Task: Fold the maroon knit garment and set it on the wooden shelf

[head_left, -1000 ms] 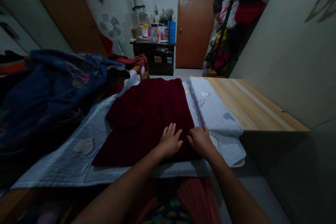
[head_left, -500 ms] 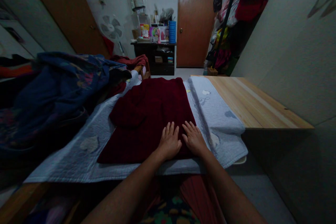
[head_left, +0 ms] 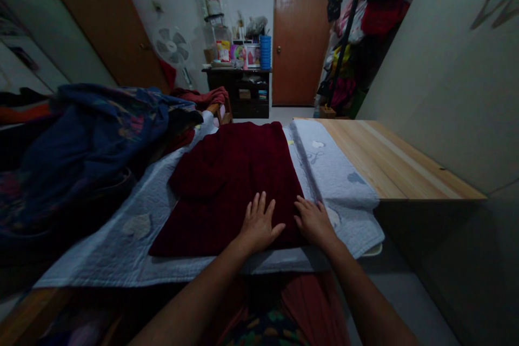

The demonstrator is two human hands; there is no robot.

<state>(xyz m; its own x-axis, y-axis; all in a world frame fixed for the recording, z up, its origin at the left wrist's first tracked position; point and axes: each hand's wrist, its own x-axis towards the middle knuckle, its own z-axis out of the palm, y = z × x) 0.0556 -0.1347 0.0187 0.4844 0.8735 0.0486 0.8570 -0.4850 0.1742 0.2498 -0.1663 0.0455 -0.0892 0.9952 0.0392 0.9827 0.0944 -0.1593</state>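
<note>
A dark red long-sleeved garment, perhaps a sweater, lies spread on a light quilted cloth. One sleeve is folded across its left part, and its right edge runs straight. My left hand rests flat on the lower right part of the garment, fingers spread and pointing away from me. At the right edge of the garment lies my right hand, palm down, fingertips on the red fabric and the rest over the quilted cloth. Neither hand grips anything.
A heap of clothes with a blue flowered piece fills the left side. A wooden board extends along the right by the wall. Behind stand a white fan, a dark cabinet and a brown door.
My right hand has slid to the right, onto the garment's edge, widening the gap between my hands. My left hand stays nearly in place, its thumb spread farther out.
</note>
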